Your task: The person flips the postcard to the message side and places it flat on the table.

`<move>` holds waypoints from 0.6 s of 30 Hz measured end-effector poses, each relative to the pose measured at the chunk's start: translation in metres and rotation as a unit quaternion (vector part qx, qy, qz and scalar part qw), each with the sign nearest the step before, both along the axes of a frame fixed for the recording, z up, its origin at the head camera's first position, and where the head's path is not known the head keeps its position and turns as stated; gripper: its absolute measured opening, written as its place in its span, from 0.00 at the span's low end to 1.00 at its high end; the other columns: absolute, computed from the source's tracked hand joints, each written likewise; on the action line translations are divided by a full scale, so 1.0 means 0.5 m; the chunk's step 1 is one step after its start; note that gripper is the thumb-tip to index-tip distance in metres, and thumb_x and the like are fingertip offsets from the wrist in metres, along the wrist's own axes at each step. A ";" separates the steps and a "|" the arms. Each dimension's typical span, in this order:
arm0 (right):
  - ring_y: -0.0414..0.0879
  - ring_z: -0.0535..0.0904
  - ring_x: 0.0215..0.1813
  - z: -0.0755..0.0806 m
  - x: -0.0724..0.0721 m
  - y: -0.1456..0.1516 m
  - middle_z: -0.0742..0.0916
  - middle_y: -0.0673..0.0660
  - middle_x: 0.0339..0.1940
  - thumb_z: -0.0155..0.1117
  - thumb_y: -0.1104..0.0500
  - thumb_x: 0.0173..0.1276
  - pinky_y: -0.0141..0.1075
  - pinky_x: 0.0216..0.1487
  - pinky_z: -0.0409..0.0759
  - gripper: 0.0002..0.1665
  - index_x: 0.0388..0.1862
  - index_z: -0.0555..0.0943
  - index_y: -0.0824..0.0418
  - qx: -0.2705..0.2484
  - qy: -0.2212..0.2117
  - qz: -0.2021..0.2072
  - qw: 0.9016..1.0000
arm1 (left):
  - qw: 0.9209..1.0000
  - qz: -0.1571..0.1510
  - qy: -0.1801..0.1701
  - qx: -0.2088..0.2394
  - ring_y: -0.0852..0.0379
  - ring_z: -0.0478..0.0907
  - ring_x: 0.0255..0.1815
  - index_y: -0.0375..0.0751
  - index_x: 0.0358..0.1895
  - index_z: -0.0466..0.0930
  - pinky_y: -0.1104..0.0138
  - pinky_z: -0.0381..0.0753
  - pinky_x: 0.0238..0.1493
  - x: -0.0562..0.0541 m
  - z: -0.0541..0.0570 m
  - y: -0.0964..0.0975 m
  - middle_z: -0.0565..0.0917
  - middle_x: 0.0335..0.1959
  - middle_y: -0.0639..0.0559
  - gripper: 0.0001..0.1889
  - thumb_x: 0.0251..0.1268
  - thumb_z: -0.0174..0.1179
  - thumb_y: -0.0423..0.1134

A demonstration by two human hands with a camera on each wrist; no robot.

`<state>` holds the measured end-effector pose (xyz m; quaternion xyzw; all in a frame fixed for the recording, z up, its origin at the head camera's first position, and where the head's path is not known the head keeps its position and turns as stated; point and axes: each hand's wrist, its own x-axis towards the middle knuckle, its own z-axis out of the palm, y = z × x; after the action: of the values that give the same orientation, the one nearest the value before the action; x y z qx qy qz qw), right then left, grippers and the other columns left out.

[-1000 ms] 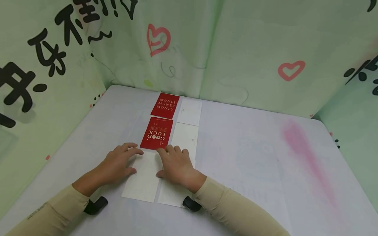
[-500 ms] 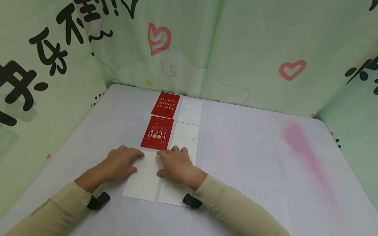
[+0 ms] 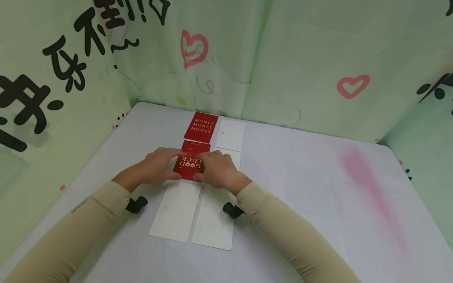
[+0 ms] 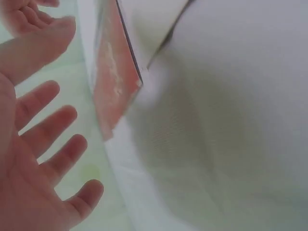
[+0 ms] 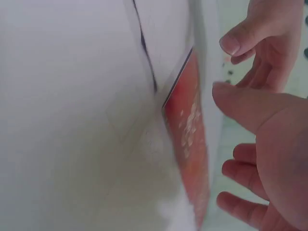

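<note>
Two red cards (image 3: 201, 127), four white cards (image 3: 175, 211) on desk (image 3: 293, 196)
Hovering over nearer red card (image 3: 188, 172) with left hand (image 3: 158, 167) and right hand (image 3: 220, 169) spread, gripping nothing.

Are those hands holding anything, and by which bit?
Nothing is held. The left hand and right hand hang open above the flat red rectangular card with white GOOD LUCK lettering; both wrist views show space between them and it.
</note>
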<state>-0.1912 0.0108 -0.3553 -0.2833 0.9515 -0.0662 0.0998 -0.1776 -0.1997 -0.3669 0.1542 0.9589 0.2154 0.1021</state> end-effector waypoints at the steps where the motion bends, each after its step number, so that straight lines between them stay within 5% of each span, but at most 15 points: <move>1: 0.53 0.69 0.67 -0.004 -0.011 -0.002 0.80 0.54 0.65 0.70 0.39 0.65 0.50 0.61 0.70 0.40 0.71 0.71 0.54 0.000 -0.011 -0.003 1.000 | 1.000 0.000 -0.012 -0.003 0.37 0.63 0.70 0.40 0.72 0.68 0.35 0.64 0.63 -0.012 -0.004 0.003 0.71 0.69 0.39 0.39 0.58 0.74 0.45; 8: 0.56 0.58 0.75 -0.031 -0.049 -0.012 0.76 0.55 0.69 0.71 0.35 0.60 0.58 0.71 0.57 0.48 0.74 0.67 0.54 0.028 -0.080 -0.012 0.996 | 0.996 0.006 -0.079 -0.033 0.42 0.67 0.66 0.40 0.74 0.64 0.40 0.65 0.63 -0.066 -0.019 0.022 0.74 0.66 0.41 0.45 0.56 0.74 0.52; 18: 0.54 0.64 0.72 -0.038 -0.049 -0.019 0.77 0.56 0.68 0.67 0.36 0.64 0.61 0.72 0.54 0.46 0.74 0.67 0.57 0.059 -0.040 0.020 0.997 | 0.996 0.015 -0.082 -0.045 0.42 0.67 0.66 0.41 0.75 0.62 0.38 0.63 0.63 -0.068 -0.011 0.025 0.74 0.66 0.41 0.49 0.52 0.76 0.54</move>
<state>-0.2159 0.0014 -0.3743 -0.2934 0.9430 -0.0189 0.1556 -0.2118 -0.1874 -0.3724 0.1171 0.9581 0.1857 0.1841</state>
